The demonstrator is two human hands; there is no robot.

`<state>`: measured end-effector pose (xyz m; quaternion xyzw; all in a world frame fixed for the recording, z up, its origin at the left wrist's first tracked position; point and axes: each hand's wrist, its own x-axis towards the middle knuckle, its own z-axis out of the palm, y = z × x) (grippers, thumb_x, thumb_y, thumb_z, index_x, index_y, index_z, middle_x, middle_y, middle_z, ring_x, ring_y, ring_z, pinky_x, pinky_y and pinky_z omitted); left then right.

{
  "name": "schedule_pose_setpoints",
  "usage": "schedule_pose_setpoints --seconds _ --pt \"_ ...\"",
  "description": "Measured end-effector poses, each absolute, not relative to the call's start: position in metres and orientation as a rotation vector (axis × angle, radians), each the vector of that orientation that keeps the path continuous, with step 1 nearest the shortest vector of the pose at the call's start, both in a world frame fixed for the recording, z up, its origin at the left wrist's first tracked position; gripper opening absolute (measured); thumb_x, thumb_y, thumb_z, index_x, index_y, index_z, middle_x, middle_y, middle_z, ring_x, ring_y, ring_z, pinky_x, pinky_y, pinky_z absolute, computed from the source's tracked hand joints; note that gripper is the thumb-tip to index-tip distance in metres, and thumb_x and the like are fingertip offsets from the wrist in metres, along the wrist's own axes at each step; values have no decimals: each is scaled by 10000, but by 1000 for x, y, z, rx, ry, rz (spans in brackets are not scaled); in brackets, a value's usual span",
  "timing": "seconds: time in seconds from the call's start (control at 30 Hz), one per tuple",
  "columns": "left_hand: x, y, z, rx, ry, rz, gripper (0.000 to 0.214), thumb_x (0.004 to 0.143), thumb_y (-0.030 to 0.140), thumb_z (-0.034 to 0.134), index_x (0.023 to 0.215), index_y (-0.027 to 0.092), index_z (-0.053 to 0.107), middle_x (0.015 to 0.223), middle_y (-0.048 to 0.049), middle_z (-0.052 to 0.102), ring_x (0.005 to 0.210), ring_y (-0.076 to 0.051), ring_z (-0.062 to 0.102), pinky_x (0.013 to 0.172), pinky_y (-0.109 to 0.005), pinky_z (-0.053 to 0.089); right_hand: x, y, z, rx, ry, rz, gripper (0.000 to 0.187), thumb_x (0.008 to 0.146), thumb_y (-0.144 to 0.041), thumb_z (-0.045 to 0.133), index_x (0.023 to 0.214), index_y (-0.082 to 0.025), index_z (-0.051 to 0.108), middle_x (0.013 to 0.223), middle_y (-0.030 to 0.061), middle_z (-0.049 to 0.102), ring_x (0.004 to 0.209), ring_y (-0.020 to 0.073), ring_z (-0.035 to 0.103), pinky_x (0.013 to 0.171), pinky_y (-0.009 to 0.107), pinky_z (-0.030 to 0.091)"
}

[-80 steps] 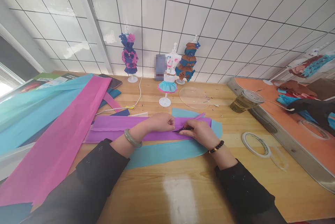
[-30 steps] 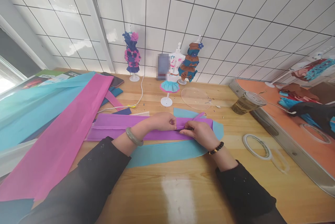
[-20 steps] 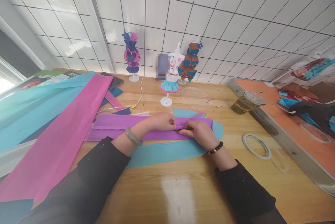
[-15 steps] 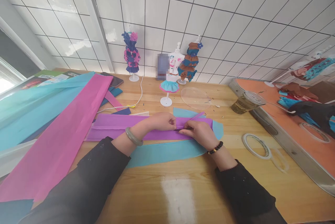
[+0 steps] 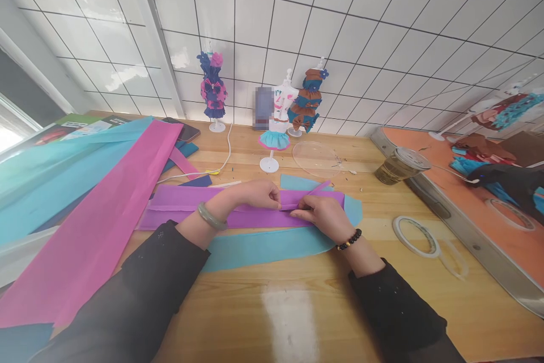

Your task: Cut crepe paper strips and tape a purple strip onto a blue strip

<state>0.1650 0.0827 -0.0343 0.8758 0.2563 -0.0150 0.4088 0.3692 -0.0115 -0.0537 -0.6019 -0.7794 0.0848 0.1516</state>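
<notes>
A wide purple sheet [image 5: 255,219], cloth or crepe paper, lies lengthwise across the wooden table with a folded ridge along its middle. My left hand [image 5: 260,194], a jade-coloured bangle at its wrist, pinches that ridge with thumb and forefinger. Just to its right, my right hand [image 5: 326,217] is closed on the same ridge, thumb and forefinger together. From behind the right hand a thin purple strip [image 5: 321,187] sticks up. Under and in front of the purple sheet are light blue pieces [image 5: 263,250].
Long pink [image 5: 106,210] and blue [image 5: 63,173] sheets pile up at the left. Small dressed mannequins [image 5: 274,114] stand by the tiled wall. At the right are a lidded cup [image 5: 399,165], a tape roll [image 5: 416,236] and an orange surface [image 5: 488,204] with a metal edge.
My left hand has slid slightly left along the ridge, widening the gap between the hands. My right hand stays nearly in place.
</notes>
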Motion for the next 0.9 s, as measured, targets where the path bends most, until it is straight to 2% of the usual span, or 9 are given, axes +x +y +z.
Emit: schedule_pose_setpoints --seconds 0.3,0.9 --pt "165 87 -38 2185 685 -40 175 665 298 521 724 179 636 654 32 571 582 -94 464 522 -218 299 367 -12 -52 -1719 -2208 285 402 768 -579 480 655 -205 575 626 1 629 562 129 547 523 238 333" --pt "166 87 -40 2205 607 29 162 669 259 507 722 178 638 717 27 627 664 -100 525 554 -193 343 362 -13 -47 -1768 -2202 323 429 741 -614 484 677 -202 584 645 12 635 583 141 556 528 245 344"
